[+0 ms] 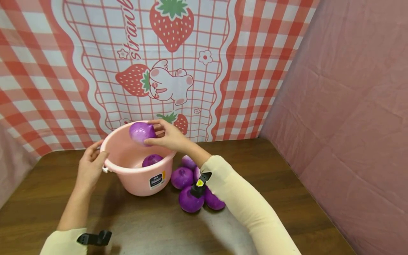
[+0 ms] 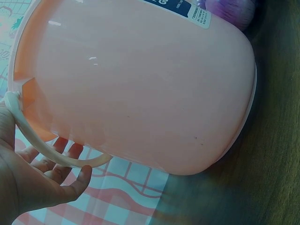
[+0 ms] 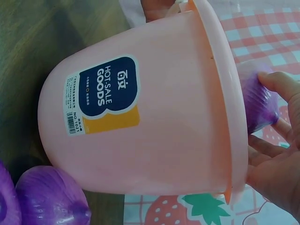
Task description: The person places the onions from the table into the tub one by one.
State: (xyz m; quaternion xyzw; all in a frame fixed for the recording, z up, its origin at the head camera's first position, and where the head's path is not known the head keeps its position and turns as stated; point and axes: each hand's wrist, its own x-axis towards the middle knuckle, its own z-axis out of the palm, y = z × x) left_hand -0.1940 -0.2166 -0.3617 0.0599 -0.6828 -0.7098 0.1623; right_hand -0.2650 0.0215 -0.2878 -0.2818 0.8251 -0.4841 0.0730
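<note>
From over here, I have my left arm (image 1: 75,207) stretched out in front, with my left grip (image 1: 90,167) bent and holding on. My right arm (image 1: 247,200) slants up and across to the left. My right grip (image 1: 169,136) sits higher, pinching with fingers (image 1: 160,123) above and thumb (image 1: 154,142) below.
</note>
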